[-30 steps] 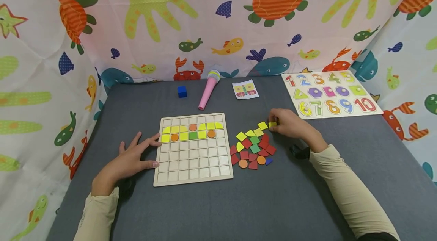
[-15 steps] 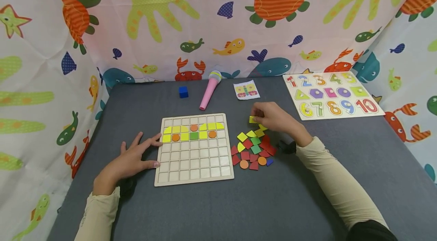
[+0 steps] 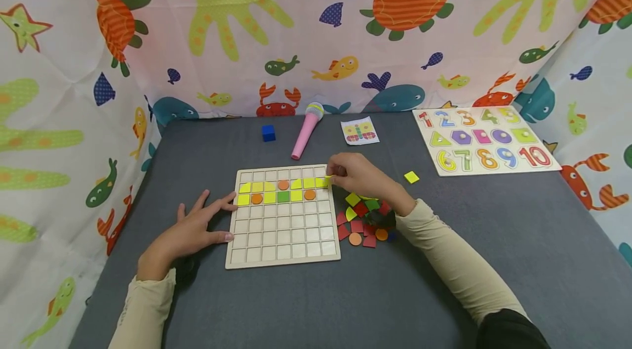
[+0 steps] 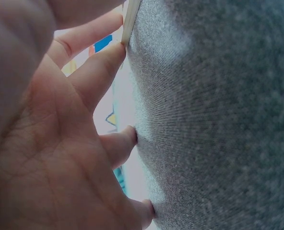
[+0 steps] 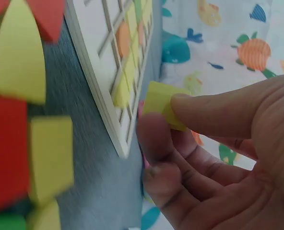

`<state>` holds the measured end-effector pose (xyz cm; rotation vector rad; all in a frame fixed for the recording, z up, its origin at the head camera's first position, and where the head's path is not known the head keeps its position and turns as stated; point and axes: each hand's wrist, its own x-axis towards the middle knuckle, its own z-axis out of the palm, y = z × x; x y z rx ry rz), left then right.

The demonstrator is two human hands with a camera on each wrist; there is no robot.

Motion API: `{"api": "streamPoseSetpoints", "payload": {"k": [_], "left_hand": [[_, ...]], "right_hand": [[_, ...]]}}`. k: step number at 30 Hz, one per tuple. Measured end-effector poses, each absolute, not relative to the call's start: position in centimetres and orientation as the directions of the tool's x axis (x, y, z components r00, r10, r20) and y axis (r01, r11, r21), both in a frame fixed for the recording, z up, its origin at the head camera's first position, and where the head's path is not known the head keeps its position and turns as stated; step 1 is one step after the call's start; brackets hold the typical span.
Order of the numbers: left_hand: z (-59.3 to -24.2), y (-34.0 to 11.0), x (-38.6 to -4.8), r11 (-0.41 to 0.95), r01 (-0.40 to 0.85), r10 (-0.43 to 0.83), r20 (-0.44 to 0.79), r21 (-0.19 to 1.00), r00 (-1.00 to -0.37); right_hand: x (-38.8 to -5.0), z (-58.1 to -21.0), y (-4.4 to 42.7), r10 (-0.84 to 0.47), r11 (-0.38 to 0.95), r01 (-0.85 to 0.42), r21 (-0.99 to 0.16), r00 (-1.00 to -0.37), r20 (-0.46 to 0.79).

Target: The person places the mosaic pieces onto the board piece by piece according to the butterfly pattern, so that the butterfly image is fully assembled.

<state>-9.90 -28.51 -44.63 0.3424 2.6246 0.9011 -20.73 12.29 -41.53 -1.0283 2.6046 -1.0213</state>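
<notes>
A wooden grid board (image 3: 281, 239) lies on the table, with yellow, orange and green tiles in its upper rows. My left hand (image 3: 185, 239) rests at the board's left side, fingers spread; in the left wrist view, fingertips touch the board's edge (image 4: 130, 21). Over the board's upper right corner, my right hand (image 3: 362, 178) pinches a yellow tile (image 5: 161, 103) between thumb and fingers. In the right wrist view the tile is held apart from the board (image 5: 96, 86). Below my right wrist lie loose red tiles (image 3: 356, 226), green, yellow and orange ones, some hidden.
A single yellow tile (image 3: 411, 177) lies right of my right hand. Along the back are a blue cube (image 3: 268, 133), a pink toy microphone (image 3: 306, 132), a butterfly pattern card (image 3: 360, 131) and a number puzzle board (image 3: 486, 140). A printed cloth (image 3: 227, 80) hangs behind.
My right hand has moved left with the yellow tile, from beyond the loose tiles to the board's upper right corner. A lone yellow tile is now visible behind it. My left hand stays put.
</notes>
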Motion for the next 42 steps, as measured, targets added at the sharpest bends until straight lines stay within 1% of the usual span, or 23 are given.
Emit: {"api": "streamPoseSetpoints", "payload": {"k": [13, 20, 29, 36, 39, 42], "left_hand": [[-44.4, -28.4, -9.9, 0.764, 0.109, 0.336, -0.247, 0.636, -0.909], [-44.3, -28.4, -9.9, 0.770, 0.111, 0.336, -0.251, 0.628, -0.908], [-44.4, -28.3, -9.9, 0.776, 0.106, 0.331, -0.258, 0.622, -0.908], [-44.5, -28.3, -10.0, 0.780, 0.109, 0.329, -0.255, 0.617, -0.909], [-44.5, -28.3, -9.9, 0.783, 0.112, 0.326, -0.251, 0.612, -0.911], [-44.5, -28.4, -9.8, 0.782, 0.111, 0.327, -0.251, 0.614, -0.911]], "right_hand": [[-20.4, -43.0, 10.3, -0.707, 0.535, -0.545, -0.645, -0.707, 0.011], [-20.5, -43.1, 10.3, -0.697, 0.544, -0.556, -0.629, -0.717, 0.030], [-20.3, -43.5, 9.9, -0.702, 0.573, -0.592, -0.567, -0.712, 0.033], [-20.0, -43.1, 11.5, -0.704, 0.561, -0.583, -0.588, -0.710, 0.032], [-20.1, -43.1, 13.0, -0.714, 0.562, -0.569, -0.600, -0.700, -0.005], [-20.1, -42.8, 14.5, -0.724, 0.581, -0.562, -0.589, -0.687, -0.060]]}}
